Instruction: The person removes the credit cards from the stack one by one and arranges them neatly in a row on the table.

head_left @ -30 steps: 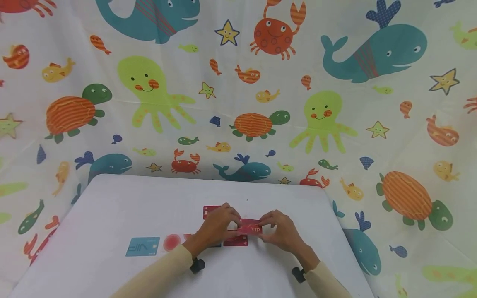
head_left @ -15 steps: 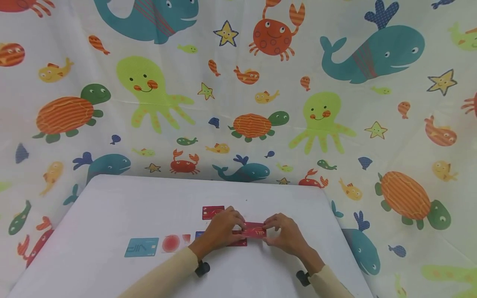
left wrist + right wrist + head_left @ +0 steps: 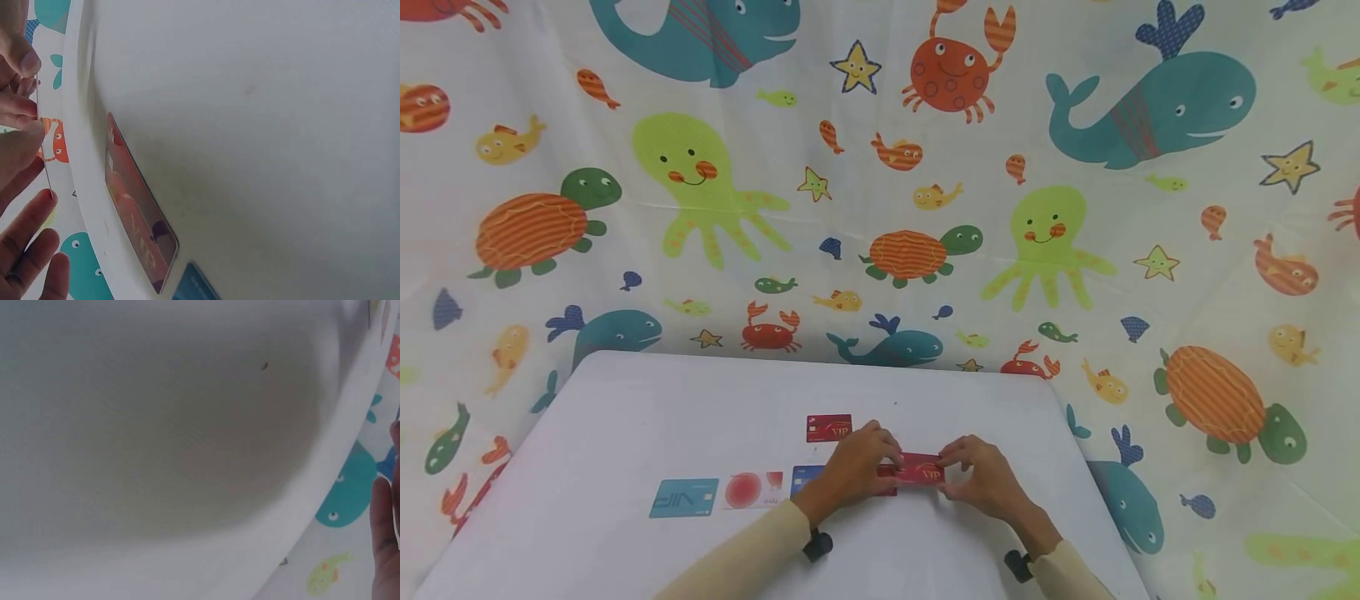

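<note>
Between my two hands is a red VIP card (image 3: 921, 470), held level by its short ends. My left hand (image 3: 856, 464) pinches its left end and my right hand (image 3: 990, 482) the right end. In the left wrist view the held card (image 3: 47, 172) appears edge-on as a thin line between the fingers. Another red card (image 3: 887, 492) lies on the table just below it, mostly covered by my left hand. Partly behind the left wrist is a blue card (image 3: 804, 477). The right wrist view catches only some fingers (image 3: 382, 515) at its edge.
On the white table (image 3: 700, 417), a second red VIP card (image 3: 829, 427) lies farther back. A white card with a red circle (image 3: 743, 490) and a teal card (image 3: 683, 497) lie in a row to the left. A patterned sea-animal curtain (image 3: 880, 192) hangs behind the table.
Both hands have shifted slightly right and nearer with the held red card. The back red card and the blue card show more as the left hand moves off them.
</note>
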